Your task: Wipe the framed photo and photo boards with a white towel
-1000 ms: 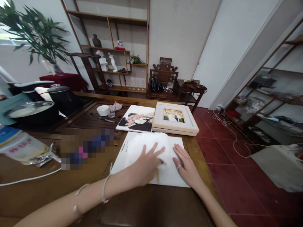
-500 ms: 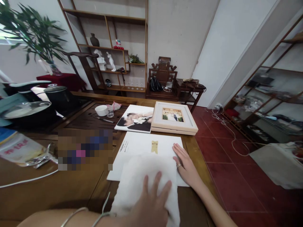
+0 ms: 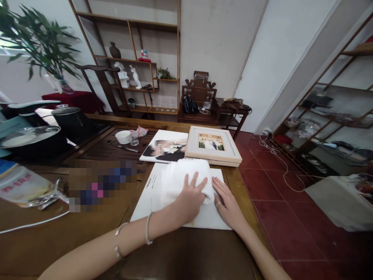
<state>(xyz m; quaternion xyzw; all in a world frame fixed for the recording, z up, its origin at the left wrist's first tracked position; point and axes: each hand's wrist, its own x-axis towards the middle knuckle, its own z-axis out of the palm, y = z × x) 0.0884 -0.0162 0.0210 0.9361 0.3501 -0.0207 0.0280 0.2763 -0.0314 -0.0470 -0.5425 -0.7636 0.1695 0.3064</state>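
Note:
Near the front edge of the wooden table lies a flat white panel (image 3: 148, 204) with small black print on its left part. My left hand (image 3: 189, 198) presses a folded white cloth (image 3: 177, 175) onto its far half, fingers spread over the cloth and holding it. The cloth and hand cover the panel's middle. My right hand (image 3: 229, 204) rests flat on the panel's right edge, fingers stretched out. Behind the panel are a photo print (image 3: 171, 146) of people in dark and white clothes and a pale framed picture (image 3: 214, 157) lying on a similar frame.
A white bowl (image 3: 124, 137) and a small clear cup (image 3: 134, 141) stand on the dark tea tray (image 3: 101, 147). To the left are a plastic pouch (image 3: 23, 184), a lidded pan (image 3: 32, 144) and a white cable (image 3: 35, 224). Red floor tiles (image 3: 271, 190) lie beyond the table's right edge.
My left hand has slid the white cloth forward, from the panel's near edge to its far half, covering the yellowish patch there. My right hand has stayed at the right edge.

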